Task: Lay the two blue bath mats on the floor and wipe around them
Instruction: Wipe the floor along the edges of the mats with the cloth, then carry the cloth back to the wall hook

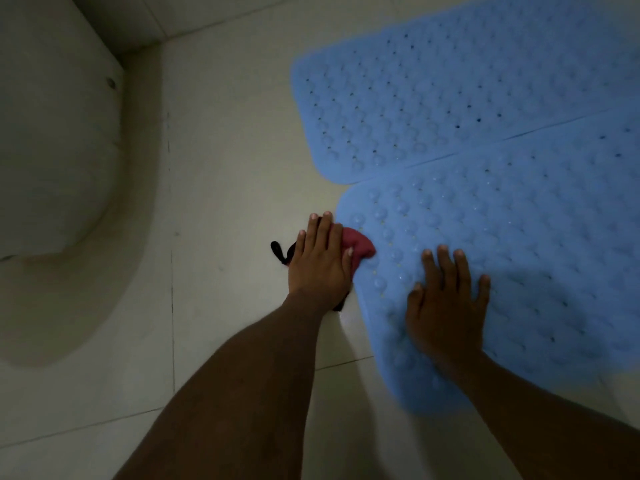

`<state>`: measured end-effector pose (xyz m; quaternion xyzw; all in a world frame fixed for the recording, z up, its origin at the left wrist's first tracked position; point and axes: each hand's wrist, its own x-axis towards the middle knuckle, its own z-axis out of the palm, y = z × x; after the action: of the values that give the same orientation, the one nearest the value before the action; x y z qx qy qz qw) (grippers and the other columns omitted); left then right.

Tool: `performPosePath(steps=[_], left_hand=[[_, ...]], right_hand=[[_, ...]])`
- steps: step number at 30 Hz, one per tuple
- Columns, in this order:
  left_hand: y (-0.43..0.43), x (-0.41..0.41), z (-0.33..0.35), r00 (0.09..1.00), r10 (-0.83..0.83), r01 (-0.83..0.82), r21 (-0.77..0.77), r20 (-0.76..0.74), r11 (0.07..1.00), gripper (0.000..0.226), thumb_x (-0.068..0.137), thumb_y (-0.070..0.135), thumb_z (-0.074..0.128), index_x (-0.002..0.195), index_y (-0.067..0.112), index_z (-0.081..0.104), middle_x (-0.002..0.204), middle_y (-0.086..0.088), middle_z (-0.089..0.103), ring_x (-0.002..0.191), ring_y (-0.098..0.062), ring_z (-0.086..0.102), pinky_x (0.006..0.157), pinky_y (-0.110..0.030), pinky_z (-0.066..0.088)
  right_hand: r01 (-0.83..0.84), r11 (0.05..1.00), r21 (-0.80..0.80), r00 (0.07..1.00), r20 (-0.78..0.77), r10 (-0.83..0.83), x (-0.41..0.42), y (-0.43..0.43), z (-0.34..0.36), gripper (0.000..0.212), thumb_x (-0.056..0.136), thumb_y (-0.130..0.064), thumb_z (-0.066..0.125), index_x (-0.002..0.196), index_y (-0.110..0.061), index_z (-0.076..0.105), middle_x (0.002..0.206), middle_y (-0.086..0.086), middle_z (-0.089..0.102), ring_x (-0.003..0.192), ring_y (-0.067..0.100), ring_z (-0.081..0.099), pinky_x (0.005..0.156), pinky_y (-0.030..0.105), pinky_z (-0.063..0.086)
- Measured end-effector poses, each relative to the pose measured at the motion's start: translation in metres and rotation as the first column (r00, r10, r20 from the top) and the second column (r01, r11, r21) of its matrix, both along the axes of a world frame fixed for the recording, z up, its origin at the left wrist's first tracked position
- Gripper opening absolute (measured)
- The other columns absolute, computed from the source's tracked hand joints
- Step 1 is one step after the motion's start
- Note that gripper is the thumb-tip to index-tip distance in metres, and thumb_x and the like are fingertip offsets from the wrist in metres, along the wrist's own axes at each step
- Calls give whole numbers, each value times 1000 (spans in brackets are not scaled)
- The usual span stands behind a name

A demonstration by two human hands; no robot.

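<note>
Head view, left to right: toilet (59,150) at left, bare floor (225,150), then the left hand (320,261), fingers straight, pressing a red cloth (360,245) down, touching the near mat (536,237) at its left end. On that mat the right hand (446,306) lies spread, palm down, gripping nothing. At upper right the far mat (450,81) adjoins it; both run long toward the right edge.

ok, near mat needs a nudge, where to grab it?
I'd pinch the near mat at its rounded lower-left edge, coming from the bare floor side nearest the person. It lies flat and thin, so slide under the rim first. The right hand presses its top; the left hand and red cloth crowd the upper corner.
</note>
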<state>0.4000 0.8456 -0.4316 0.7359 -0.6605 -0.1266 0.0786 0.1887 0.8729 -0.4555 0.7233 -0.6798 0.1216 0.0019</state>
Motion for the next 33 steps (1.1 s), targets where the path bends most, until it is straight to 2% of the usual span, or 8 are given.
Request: performPosePath(steps=[3, 5, 8, 10, 13, 17, 25, 33], left_hand=[[1, -8, 18, 1000, 3, -4, -47, -4, 999, 71, 96, 51, 19, 123, -3, 56, 128, -21, 59, 131, -43, 49, 109, -50, 40], [3, -11, 46, 999, 25, -20, -99, 45, 995, 61, 94, 51, 24, 107, 2, 57, 108, -17, 60, 108, -40, 56, 89, -48, 45], [-2, -4, 83, 994, 28, -32, 34, 106, 999, 44, 99, 44, 34, 118, 8, 50, 118, -13, 57, 111, -36, 52, 86, -43, 38], [-8, 5, 104, 997, 72, -72, 37, -6, 997, 32, 99, 42, 51, 112, 12, 48, 111, -11, 59, 105, -36, 56, 78, -41, 38], [-24, 12, 146, 928, 219, -195, 106, -303, 975, 34, 93, 45, 66, 92, 17, 47, 92, -6, 60, 92, -32, 59, 72, -36, 41], [-53, 6, 224, 690, 326, -290, 166, -646, 943, 31, 87, 40, 77, 88, 17, 56, 91, -7, 64, 90, -31, 67, 77, -41, 57], [-82, -12, 360, 321, 330, -123, 307, -888, 944, 30, 99, 40, 59, 91, 11, 67, 98, -5, 72, 82, -25, 70, 69, -36, 59], [-93, -36, 417, 237, 213, -79, 200, -948, 977, 26, 98, 16, 65, 119, 1, 63, 121, -21, 65, 90, -34, 72, 71, -43, 63]], right_hand=[[-1, 997, 71, 999, 49, -3, 0, -3, 4, 62, 86, -35, 44, 146, -20, 51, 156, 5, 44, 147, 26, 38, 116, 59, 21], [-32, 980, 199, 998, 61, 20, -5, -7, 19, 63, 85, -38, 45, 146, -22, 50, 158, 4, 42, 147, 26, 37, 115, 60, 24], [-67, 856, 513, 995, 100, 18, -9, -26, 60, 60, 92, -42, 53, 150, -30, 41, 162, -2, 29, 151, 21, 24, 120, 53, 17], [-102, 809, 579, 978, 208, -25, -4, -41, 91, 54, 92, -39, 58, 144, -32, 46, 153, -1, 43, 144, 21, 37, 119, 46, 26], [-241, 771, 590, 817, 552, -168, 17, -64, 146, 40, 90, -20, 64, 129, -23, 63, 123, 4, 66, 115, 22, 62, 94, 31, 48], [-361, 754, 548, 623, 743, -242, 39, -90, 223, 20, 92, -12, 65, 111, -18, 72, 102, 11, 72, 88, 21, 66, 67, 29, 46], [-387, 854, 348, 464, 874, -146, 38, -126, 342, 16, 97, -11, 58, 101, -18, 72, 103, 9, 76, 97, 25, 72, 90, 46, 59], [-331, 921, 204, 414, 909, -52, 13, -134, 412, 17, 92, -1, 59, 99, -14, 68, 94, 20, 75, 89, 34, 74, 72, 39, 63]])
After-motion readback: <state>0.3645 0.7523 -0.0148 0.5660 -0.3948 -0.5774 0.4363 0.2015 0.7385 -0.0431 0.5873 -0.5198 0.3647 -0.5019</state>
